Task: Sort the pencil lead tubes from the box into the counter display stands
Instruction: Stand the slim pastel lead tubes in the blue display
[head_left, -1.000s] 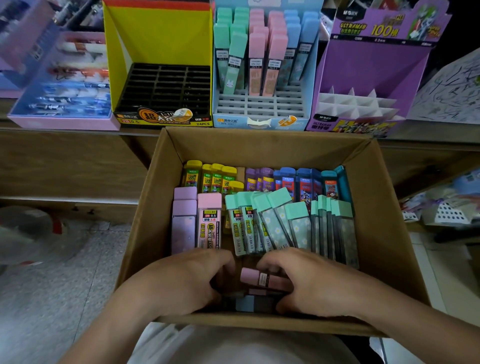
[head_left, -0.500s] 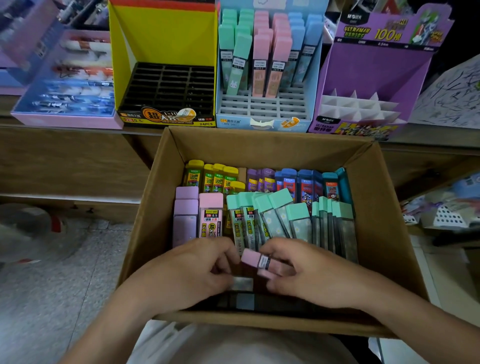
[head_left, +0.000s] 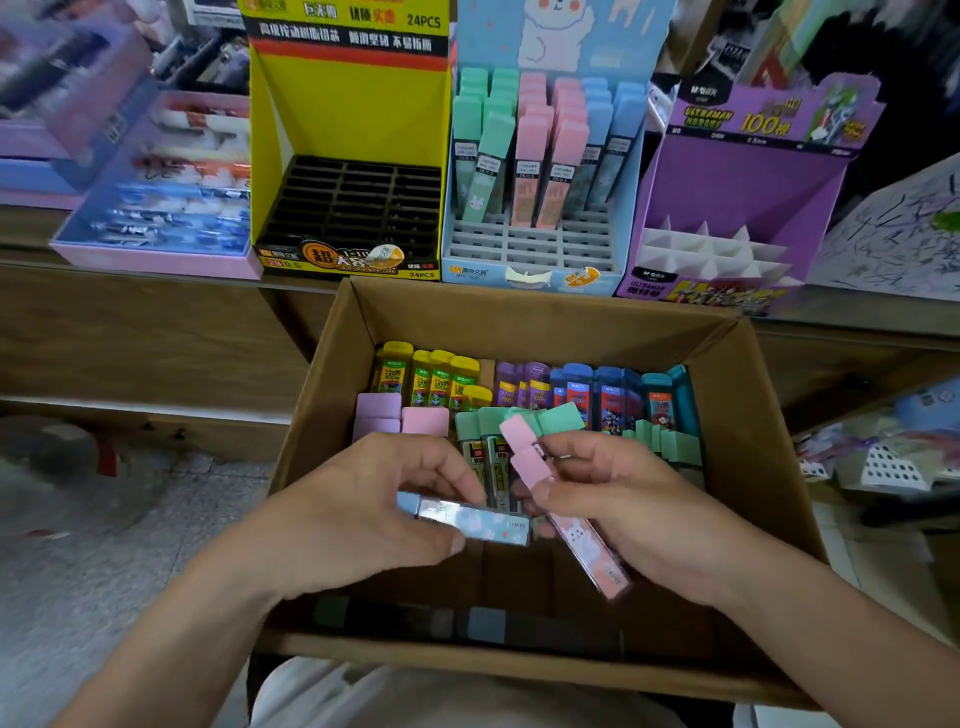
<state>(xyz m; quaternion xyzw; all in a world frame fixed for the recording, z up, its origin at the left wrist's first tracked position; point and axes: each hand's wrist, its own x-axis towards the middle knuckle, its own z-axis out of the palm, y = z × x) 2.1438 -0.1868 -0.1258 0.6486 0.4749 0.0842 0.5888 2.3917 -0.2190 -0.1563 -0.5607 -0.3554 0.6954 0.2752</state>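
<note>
Main worry here is the right hand; its grip is a pinch on what looks like two flat pink plastic lead tubes with bunny print, fanned apart at the caps, low ends hanging loose over the brown cardboard box; carry them like that and I reckon one swivels out and drops back among the mint-capped tubes.

Left hand has its fingers curled round a single pale blue tube of the same kind, lying sideways just above the box floor; that hold looks safer, though it needs turning upright before it goes anywhere.

Both loads probably belong in the light blue bunny display stand on the tabletop, which has mint, pink and blue columns at the back and free slots in front; the tubes already there lean, so a clumsy push could knock the row over, or put pink in the blue column.

The yellow stand with the black grid and the purple one sit right beside it; easy to hit the wrong one.
</note>
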